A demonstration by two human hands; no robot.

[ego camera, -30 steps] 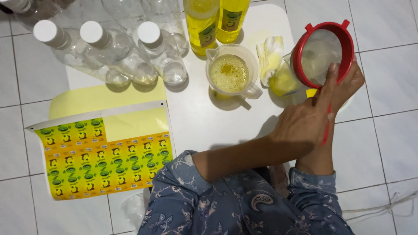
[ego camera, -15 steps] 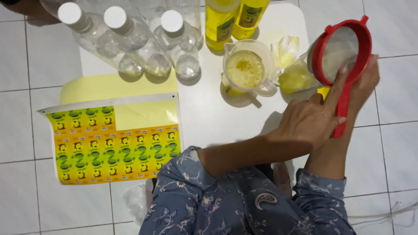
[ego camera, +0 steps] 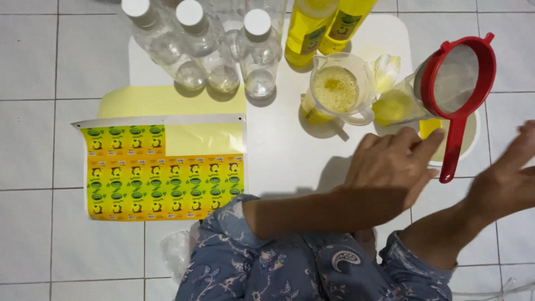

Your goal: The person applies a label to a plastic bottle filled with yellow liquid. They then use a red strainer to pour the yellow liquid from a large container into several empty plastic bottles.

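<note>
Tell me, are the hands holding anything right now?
No. The left hand is open beside the red strainer's handle; the blurred right hand looks empty.

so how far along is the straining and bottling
Partly through. Two yellow bottles are already full, and the jug holds foamy yellow liquid. The red strainer sits on a tilted container, with the left hand just beside its handle and the right hand apart, blurred. Three capped clear bottles look unfilled, and the label sheet is mostly unpeeled.
</note>
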